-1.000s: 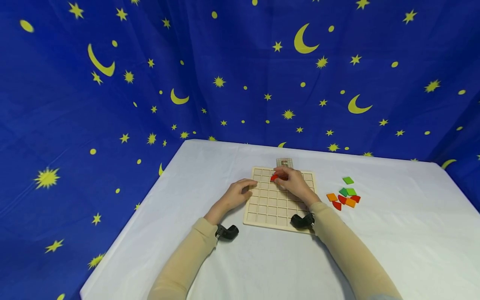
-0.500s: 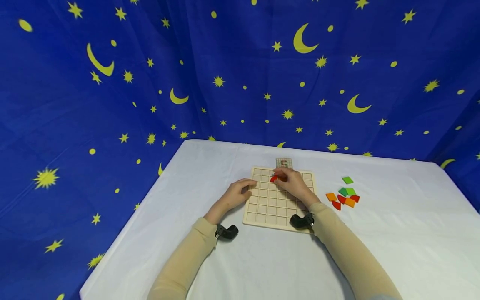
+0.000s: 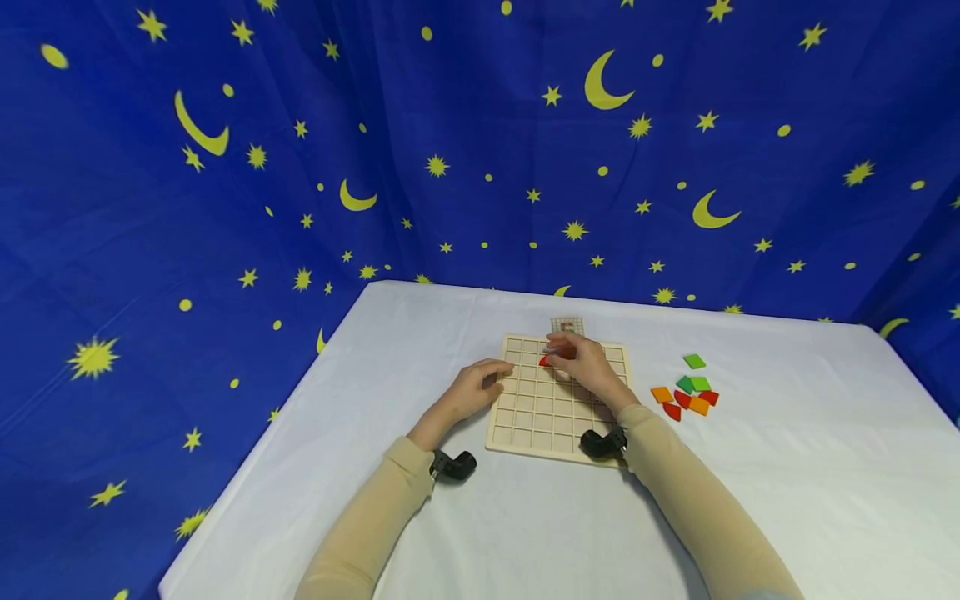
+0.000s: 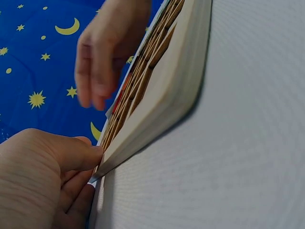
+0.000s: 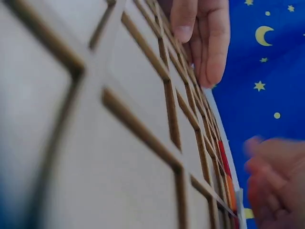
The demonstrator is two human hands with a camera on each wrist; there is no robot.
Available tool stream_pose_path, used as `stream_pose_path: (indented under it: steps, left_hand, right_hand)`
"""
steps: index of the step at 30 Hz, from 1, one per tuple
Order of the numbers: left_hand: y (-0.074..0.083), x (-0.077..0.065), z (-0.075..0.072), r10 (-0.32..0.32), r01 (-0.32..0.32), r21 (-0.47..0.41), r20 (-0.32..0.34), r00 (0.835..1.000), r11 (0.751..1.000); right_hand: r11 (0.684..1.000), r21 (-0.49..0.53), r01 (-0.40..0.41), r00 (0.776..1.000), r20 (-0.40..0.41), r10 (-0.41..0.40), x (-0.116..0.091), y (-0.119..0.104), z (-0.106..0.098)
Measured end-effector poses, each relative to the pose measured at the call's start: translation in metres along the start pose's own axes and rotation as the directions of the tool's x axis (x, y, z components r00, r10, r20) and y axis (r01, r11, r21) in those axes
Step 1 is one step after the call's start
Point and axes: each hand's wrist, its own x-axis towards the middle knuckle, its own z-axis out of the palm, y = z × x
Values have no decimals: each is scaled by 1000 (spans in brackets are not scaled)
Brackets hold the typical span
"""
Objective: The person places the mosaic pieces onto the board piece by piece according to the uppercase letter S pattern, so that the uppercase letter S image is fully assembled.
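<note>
In the head view a pale wooden grid board [image 3: 527, 418] lies on the white table. My left hand [image 3: 474, 387] touches its left edge with relaxed fingers; the left wrist view puts the thumb [image 4: 83, 153] right at the rim. Over the board's far part is my right hand [image 3: 585, 365], loosely bent, with no piece visible between its fingers. Below it a red quarter-round tile [image 3: 544, 361] sits in the grid. From the right wrist, a red tile [image 5: 224, 157] and an orange tile [image 5: 230, 191] show in the cells, apart from the blurred right fingers.
Right of the board lie loose tiles: several orange, red and green ones, among them a light green tile [image 3: 694, 361] and an orange tile [image 3: 662, 395]. A small patterned card [image 3: 567, 323] lies behind the board. A blue star-printed cloth [image 3: 480, 167] hangs behind the table.
My right fingers, earlier at the red tile, have come off it and lifted slightly; the tile stays in the grid. The left hand keeps its place at the board's edge.
</note>
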Motion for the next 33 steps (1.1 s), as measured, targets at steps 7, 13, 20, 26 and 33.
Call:
stream_pose_path:
  steps: [7,13,20,26,33]
  left_hand:
    - [0,-1,0,-2,2,-7,-3,1000,1000]
    - [-2,0,0,-1,1,1,-9,1000,1000]
    - [-1,0,1,3,-3,-7,-5,1000,1000]
    - [0,0,0,0,0,-10,-16,1000,1000]
    - [0,1,2,0,0,-21,-8,1000,1000]
  right_hand:
    - [898,430,-91,991,-52,125,14,-29,-26]
    - [889,446,-103,988,-55,142,8,-42,-51]
    - [901,427,-72,970,-178,162,-20,-10,-99]
    - [909,406,-91,929,-294,225,-49,11,-140]
    - [884,460,-78,908,-334,254,-72,30,-165]
